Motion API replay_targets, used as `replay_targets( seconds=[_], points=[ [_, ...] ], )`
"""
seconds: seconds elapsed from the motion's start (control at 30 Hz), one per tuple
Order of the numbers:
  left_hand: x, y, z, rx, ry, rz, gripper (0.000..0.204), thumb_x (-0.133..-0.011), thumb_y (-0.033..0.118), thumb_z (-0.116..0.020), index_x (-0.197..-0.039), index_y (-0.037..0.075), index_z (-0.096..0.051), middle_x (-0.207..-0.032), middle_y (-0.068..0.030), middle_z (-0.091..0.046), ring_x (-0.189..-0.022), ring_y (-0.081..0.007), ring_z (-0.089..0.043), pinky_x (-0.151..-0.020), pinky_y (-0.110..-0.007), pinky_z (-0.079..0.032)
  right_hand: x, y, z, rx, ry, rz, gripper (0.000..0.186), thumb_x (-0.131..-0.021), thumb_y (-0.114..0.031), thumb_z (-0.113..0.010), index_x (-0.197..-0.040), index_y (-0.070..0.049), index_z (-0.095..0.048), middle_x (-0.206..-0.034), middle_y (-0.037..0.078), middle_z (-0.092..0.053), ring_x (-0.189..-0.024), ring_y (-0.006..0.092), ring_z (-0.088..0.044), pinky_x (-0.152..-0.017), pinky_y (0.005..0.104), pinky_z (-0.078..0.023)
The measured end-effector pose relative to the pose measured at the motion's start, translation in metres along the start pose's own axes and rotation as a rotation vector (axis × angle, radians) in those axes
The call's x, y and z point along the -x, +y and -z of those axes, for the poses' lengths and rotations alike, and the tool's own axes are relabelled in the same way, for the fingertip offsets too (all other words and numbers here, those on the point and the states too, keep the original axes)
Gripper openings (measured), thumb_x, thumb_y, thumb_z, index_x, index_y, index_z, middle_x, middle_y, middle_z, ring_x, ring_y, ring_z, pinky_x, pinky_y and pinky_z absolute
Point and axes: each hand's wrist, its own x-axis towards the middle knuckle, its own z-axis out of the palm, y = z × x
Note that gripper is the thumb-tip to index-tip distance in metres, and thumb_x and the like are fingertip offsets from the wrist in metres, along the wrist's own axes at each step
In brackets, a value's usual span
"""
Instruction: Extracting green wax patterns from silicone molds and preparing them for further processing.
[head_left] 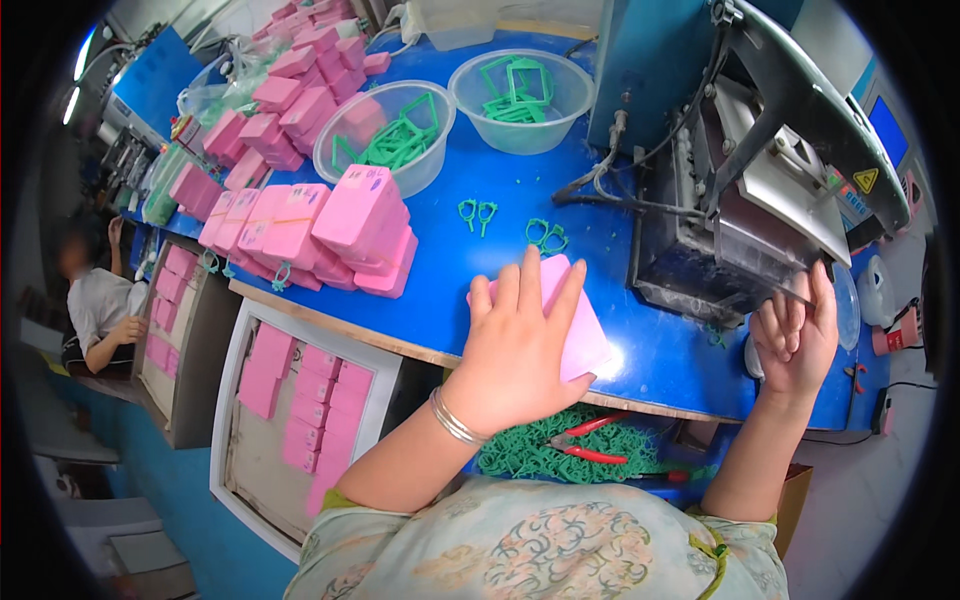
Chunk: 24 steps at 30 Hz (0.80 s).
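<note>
Nearest, red-handled pliers (600,456) on green scraps (510,455); now the left hand (520,335) spreads over a pink block (588,335) on the blue table (430,300); right hand (795,330) curls by the machine (690,255), can't tell if gripping; far, bowls (520,138)

The person's left hand (520,345) spans a pink block (585,335) on the blue tabletop (450,270); its grip is hidden. Just beyond that block lie green ringed pieces (547,237). To its right, the right hand (793,325) is raised beside a dark machine (690,255), index finger extended. Left of it are stacked pink blocks (360,215); well beyond, clear bowls (525,138) hold green frames (400,143). Nearer the person, red-handled pliers (598,456) rest on green scraps (520,455).
</note>
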Motion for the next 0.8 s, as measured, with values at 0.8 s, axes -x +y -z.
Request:
replay_targets(
  seconds=[0.8],
  points=[
    [0.349, -0.218, 0.054, -0.363, -0.144, 1.506, 0.101, -0.057, 0.045, -0.076, -0.135, 0.005, -0.028, -0.133, -0.0189, -0.038, -0.125, -0.0354, -0.035, -0.102, -0.048, -0.027, -0.013, -0.004, 0.057, 0.066, 0.055, 0.039, 0.037, -0.098, -0.015, -0.034, -0.062, -0.008, -0.031, -0.054, 0.003, -0.029, -0.037, 0.0082, -0.020, -0.039, 0.0212, -0.022]
  ],
)
